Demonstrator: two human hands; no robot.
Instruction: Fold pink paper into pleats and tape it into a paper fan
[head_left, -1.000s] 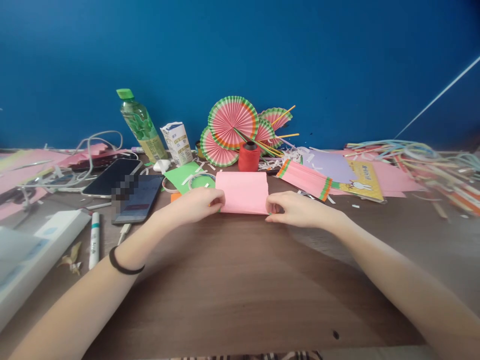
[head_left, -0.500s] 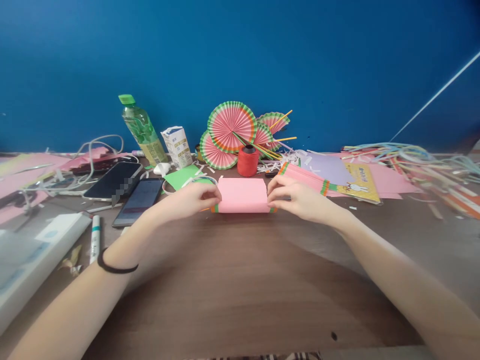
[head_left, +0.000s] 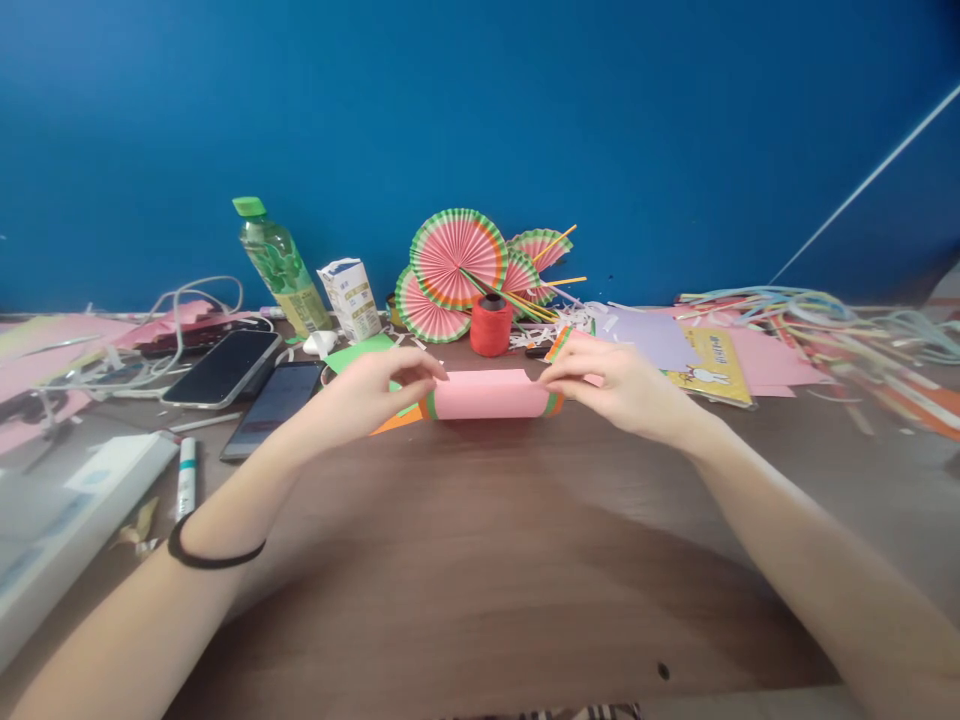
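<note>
A pink paper (head_left: pixel 491 395) with green and orange end strips is curled over on the brown table (head_left: pixel 465 560). At its left end my left hand (head_left: pixel 375 392) pinches the paper between thumb and fingers. My right hand (head_left: pixel 615 388) grips the opposite end the same way. Behind the right hand, a folded pink strip (head_left: pixel 559 345) with green and orange edging is mostly hidden. A red thread spool (head_left: pixel 491 326) stands beyond the paper, in front of round pleated pink and green fans (head_left: pixel 459 260).
Left lie two phones (head_left: pixel 223 368), a marker (head_left: pixel 187 478) and a white box (head_left: pixel 82 510). A green bottle (head_left: pixel 281 265) and a carton (head_left: pixel 349 300) stand behind. At right are a yellow booklet (head_left: pixel 712 365) and paper strips (head_left: pixel 810 305).
The pink paper's upper part has curled further over, so it looks shorter and more rounded. Both hands have moved slightly upward and outward. An orange piece now shows below the left hand.
</note>
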